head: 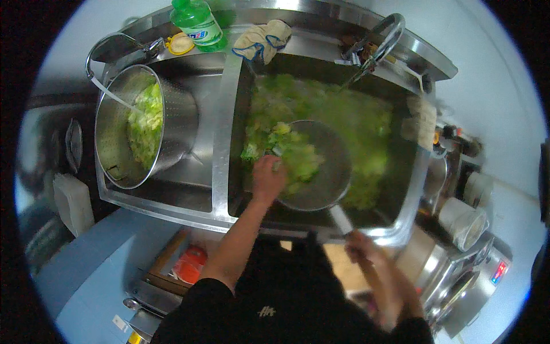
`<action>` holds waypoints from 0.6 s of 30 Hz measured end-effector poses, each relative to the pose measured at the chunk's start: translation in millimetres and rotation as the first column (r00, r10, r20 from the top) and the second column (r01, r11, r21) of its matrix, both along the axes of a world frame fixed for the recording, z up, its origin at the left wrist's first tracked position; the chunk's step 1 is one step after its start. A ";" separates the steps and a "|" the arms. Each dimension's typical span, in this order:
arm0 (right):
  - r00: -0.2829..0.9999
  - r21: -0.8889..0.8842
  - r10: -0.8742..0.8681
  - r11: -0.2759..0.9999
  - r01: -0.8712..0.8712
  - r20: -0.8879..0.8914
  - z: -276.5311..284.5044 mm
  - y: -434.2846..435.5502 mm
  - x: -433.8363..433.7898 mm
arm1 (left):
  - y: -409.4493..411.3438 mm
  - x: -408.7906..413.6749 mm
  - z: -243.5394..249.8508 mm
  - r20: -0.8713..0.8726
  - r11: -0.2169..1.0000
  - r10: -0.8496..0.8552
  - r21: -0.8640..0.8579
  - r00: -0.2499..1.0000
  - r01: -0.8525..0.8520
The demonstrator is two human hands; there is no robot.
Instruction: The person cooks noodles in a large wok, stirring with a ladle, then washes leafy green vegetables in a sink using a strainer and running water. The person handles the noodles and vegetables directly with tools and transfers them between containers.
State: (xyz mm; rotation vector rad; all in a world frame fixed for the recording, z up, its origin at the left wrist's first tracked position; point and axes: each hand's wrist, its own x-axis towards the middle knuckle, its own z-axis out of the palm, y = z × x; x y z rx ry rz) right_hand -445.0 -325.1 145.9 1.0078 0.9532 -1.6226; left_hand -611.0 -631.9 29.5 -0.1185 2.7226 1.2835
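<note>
My right hand (pixel 360 247) grips the handle of a large round mesh strainer (pixel 333 172), which is held over the right sink basin (pixel 221 172). Chopped leafy greens (pixel 303 161) lie on the strainer's left half. At its left rim, my left hand (pixel 269 175) touches the greens; leaves and blur hide its fingertips, so whether it grips any is unclear. Around and beyond the strainer, many more loose greens (pixel 318 96) float in the water-filled basin. In the left basin, a perforated metal pot (pixel 178 112) leans on its side with pale green leaves (pixel 148 124) inside.
A left faucet (pixel 116 38) runs water into the pot. The right faucet (pixel 391 36) arches over the filled basin. A green plastic bottle (pixel 202 30) and a work glove (pixel 262 41) sit on the back ledge. White buckets (pixel 462 221) stand at right.
</note>
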 end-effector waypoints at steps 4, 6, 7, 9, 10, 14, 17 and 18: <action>0.999 0.144 0.005 0.990 -0.001 -0.033 19.6 16.0 23.2 | -32.2 -11.7 -51.1 0.026 0.976 0.214 0.031 0.977 -0.215; 0.993 0.162 -0.072 0.983 0.088 -0.097 27.3 27.0 37.3 | -33.7 -18.9 -77.7 0.048 0.965 0.248 -0.102 0.968 -0.242; 0.985 0.169 -0.113 0.976 0.134 -0.129 31.0 33.8 43.6 | -33.9 -22.9 -95.0 0.061 0.954 0.263 -0.168 0.963 -0.250; 0.983 0.205 -0.150 0.964 0.169 -0.105 35.5 46.0 47.6 | -35.2 -34.4 -138.5 0.059 0.919 0.319 -0.264 0.946 -0.294; 0.982 0.252 -0.151 0.952 0.177 -0.117 37.5 49.8 48.0 | -33.6 -43.6 -151.1 0.057 0.898 0.345 -0.309 0.937 -0.312; 0.942 0.314 -0.259 0.895 0.317 -0.213 34.5 62.2 53.5 | -17.3 -79.2 -174.5 0.063 0.919 0.347 -0.220 0.936 -0.327; 0.920 0.435 -0.278 0.817 0.378 -0.276 22.2 52.2 39.0 | -6.1 -115.7 -192.1 0.015 0.909 0.417 0.010 0.909 -0.417; 0.931 0.480 -0.238 0.805 0.348 -0.275 13.7 43.6 21.5 | -11.0 -127.3 -231.8 -0.015 0.882 0.463 0.108 0.886 -0.459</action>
